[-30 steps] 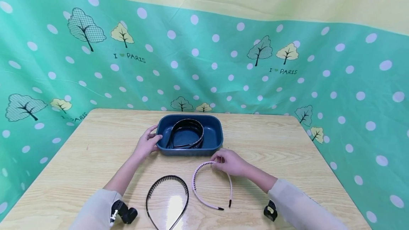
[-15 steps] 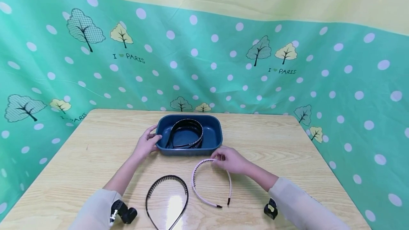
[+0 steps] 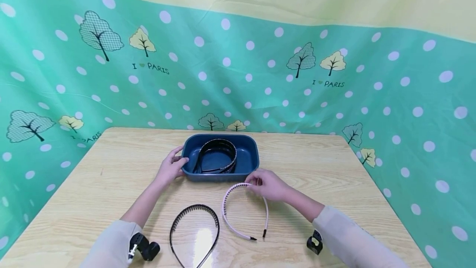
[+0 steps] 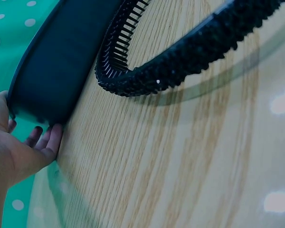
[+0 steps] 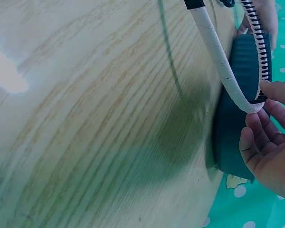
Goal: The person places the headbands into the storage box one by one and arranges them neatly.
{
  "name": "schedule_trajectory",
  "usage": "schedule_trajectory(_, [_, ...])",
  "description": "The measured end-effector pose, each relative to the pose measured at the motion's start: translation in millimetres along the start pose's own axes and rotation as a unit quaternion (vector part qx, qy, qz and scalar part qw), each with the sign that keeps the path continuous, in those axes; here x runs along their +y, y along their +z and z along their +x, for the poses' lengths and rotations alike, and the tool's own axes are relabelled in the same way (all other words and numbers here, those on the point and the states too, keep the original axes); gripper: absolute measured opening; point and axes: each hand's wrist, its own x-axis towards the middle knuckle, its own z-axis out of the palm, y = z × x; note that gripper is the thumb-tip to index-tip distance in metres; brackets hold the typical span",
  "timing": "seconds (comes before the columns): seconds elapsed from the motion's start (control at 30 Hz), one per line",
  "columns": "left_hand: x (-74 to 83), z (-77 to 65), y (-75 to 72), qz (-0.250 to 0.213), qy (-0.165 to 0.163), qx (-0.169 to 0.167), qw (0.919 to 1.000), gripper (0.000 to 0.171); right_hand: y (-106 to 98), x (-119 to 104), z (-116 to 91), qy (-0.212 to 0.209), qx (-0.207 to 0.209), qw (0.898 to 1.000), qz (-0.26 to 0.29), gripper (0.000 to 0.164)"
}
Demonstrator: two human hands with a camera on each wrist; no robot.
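Observation:
My left hand point(image 3: 172, 166) holds the left end of a dark blue bin point(image 3: 223, 177), its thumb at the rim and the other fingers against the outside wall. Inside the bin lie black headbands point(image 3: 233, 153), overlapping so that their number is unclear. With thumb and fingers, my right hand point(image 3: 268, 186) pinches the top of a whitish-pink toothed headband point(image 5: 218, 57), just in front of the bin's near right corner. This headband's dark-tipped ends point toward me. Left of it, a black toothed headband point(image 4: 180, 66) with a beaded outer face lies on the table.
Beneath everything is a light wood-grain table point(image 3: 308, 156). A green polka-dot cloth point(image 3: 256, 90) with printed trees hangs behind and beside it. Black wrist cameras point(image 3: 145, 248) sit below both sleeves.
My right hand has shifted slightly away from me, carrying the whitish-pink headband a little closer to the bin. The left hand, bin and black headbands stay in place.

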Motion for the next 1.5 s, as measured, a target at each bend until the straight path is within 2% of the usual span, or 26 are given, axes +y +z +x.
schedule_trajectory(0.77, [-1.5,1.4,0.0,0.006,0.000,0.000,1.0000,0.059,-11,-10,8,0.016,0.030,0.999,0.019,0.016])
schedule_trajectory(1.13, [-1.4,1.1,0.4,0.012,0.001,-0.001,0.9999,0.058,-18,-15,12,0.032,0.048,0.997,0.052,0.010])
schedule_trajectory(1.5, [-1.6,1.5,0.3,0.010,0.000,-0.002,0.9999,0.058,-21,-15,18,0.048,0.055,0.994,0.075,0.018])
